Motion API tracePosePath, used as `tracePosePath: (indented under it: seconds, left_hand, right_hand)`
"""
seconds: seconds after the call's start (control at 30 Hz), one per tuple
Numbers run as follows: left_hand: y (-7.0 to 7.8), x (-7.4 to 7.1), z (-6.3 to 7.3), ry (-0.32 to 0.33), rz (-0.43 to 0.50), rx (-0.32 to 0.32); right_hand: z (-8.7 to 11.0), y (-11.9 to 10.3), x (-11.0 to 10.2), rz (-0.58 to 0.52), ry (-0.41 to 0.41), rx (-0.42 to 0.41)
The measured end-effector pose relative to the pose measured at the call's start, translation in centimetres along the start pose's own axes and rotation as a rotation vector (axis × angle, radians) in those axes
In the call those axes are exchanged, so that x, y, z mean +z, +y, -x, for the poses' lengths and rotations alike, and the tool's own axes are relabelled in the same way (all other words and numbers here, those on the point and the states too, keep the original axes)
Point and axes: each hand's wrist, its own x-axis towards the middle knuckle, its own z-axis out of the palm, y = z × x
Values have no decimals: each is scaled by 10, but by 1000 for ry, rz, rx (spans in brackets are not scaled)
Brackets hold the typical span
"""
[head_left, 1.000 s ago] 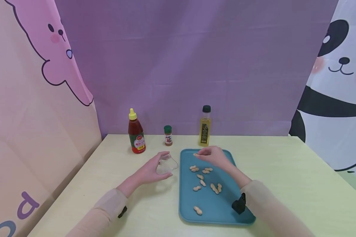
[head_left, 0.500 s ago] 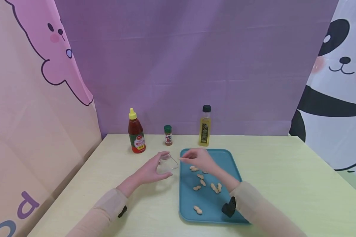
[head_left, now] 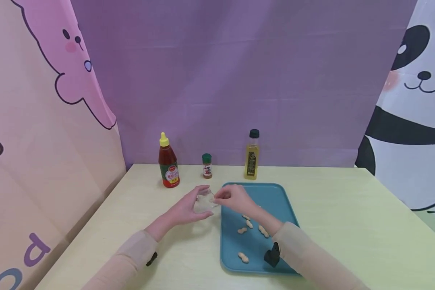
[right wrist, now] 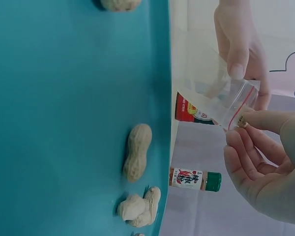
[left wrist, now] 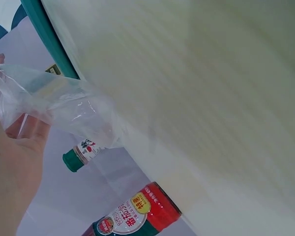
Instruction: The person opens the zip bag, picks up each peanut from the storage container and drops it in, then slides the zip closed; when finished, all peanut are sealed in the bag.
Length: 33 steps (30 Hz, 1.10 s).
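My left hand [head_left: 185, 208] grips a small clear zip bag [head_left: 204, 201] above the table, left of the blue tray [head_left: 266, 192]. In the right wrist view, a red line runs along the bag's mouth, which faces my right hand [head_left: 237, 198]. Between thumb and fingertips, my right hand pinches a peanut [right wrist: 242, 121] right at that mouth; whether it is inside the rim I cannot tell. Several unshelled peanuts [head_left: 243, 257] lie spread over the tray, some hidden under my right forearm. The left wrist view has the bag hanging slack from the left hand.
Behind the hands stand a ketchup bottle [head_left: 168, 165] with a yellow cap, a small green-capped spice jar [head_left: 207, 167] and a dark-capped oil bottle [head_left: 251, 159]. A purple cloth [head_left: 232, 80] hangs past the table's back edge.
From over the tray's far part, my right hand has travelled left with the peanut to the bag's mouth. The left hand and bag have stayed in about the same place.
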Motion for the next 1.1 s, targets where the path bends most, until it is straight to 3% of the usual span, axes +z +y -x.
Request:
tracePosePath:
  seconds: [0.5,0.77,1.1]
  left_hand:
    - [1,0,1,20,0,-6]
    - [2,-4,1,38,8,3]
    - [1,0,0,35,-1,8]
  right_hand:
    - [3,3,-6,0,4,5]
    - [14,5,-35,-5,-45,-32]
    - [46,22,-67,50,-117,-79]
